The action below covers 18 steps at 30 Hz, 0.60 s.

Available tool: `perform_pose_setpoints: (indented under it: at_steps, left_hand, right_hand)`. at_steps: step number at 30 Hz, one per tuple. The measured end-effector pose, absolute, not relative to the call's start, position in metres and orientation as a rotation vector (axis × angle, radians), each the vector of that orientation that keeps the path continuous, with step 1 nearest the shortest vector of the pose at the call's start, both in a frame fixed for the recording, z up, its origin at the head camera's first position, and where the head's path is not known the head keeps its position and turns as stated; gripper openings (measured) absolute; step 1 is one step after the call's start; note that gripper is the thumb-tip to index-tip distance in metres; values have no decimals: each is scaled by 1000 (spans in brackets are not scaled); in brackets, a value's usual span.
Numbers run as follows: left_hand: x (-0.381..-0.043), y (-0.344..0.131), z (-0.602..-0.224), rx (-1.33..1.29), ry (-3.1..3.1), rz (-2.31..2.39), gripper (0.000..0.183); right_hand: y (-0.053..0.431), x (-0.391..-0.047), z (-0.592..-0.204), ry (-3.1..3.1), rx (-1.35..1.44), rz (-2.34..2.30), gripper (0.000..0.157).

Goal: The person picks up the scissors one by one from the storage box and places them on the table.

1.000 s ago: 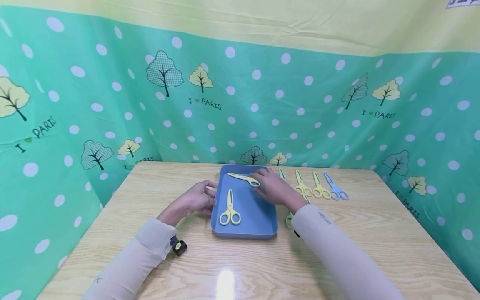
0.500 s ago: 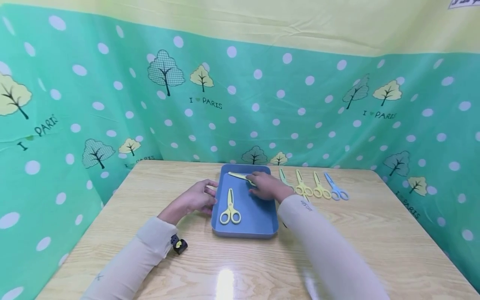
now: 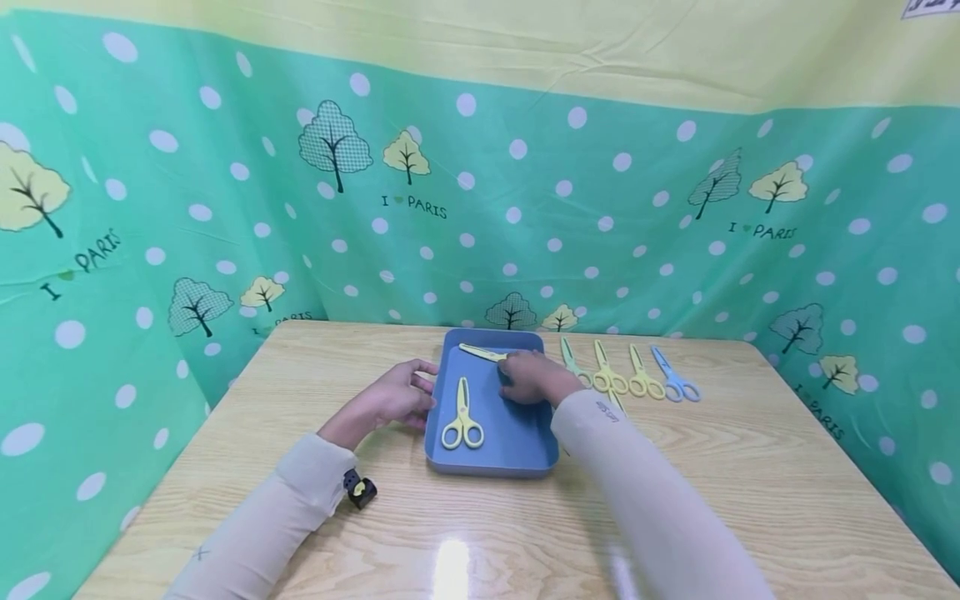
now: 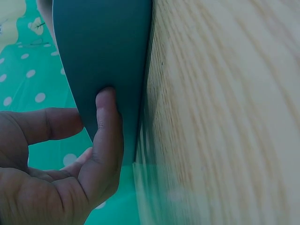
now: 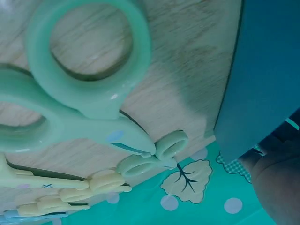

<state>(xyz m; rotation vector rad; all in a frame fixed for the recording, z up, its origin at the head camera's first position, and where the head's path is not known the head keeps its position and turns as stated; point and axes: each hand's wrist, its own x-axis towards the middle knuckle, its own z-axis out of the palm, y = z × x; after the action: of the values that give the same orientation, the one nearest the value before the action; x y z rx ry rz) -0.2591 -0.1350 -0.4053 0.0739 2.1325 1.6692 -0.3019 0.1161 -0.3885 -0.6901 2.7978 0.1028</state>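
A blue tray (image 3: 510, 437) holds two pairs of yellow scissors. My left hand (image 3: 397, 396) grips its left side; in the left wrist view a fingertip (image 4: 107, 105) presses the outer wall while another digit meets the rim. Inside the tray, my right hand (image 3: 531, 377) has its fingers curled over the handles of the rear yellow scissors (image 3: 480, 352), whose blades point left; the handles are hidden. The front yellow scissors (image 3: 462, 421) lie with blades pointing away from me. In the right wrist view, the right hand (image 5: 276, 183) shows only partly, dark beside the tray wall.
Right of the tray, a row holds green scissors (image 3: 570, 360), two yellow pairs (image 3: 610, 379) and blue scissors (image 3: 675, 383). Nearer green scissors (image 5: 89, 101) fill the right wrist view; my right sleeve mostly covers them from above. A polka-dot curtain (image 3: 465, 250) stands behind the wooden table (image 3: 360, 550).
My right hand has shifted lower over the rear yellow scissors and now covers the handles that showed a second ago. The left hand and the tray stay in place.
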Motion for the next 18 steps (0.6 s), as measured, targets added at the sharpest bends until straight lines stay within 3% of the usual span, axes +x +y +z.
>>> perform_pose_setpoints:
  at_steps: [5, 18]
  left_hand:
    - [-260, -136, -405, 73, 2125, 1672, 64]
    - [-259, -134, -403, 77, 2139, 1656, 64]
  right_hand:
    - [115, -294, -387, 2834, -791, 142, 46]
    - [112, -265, -381, 2833, -786, 74, 56]
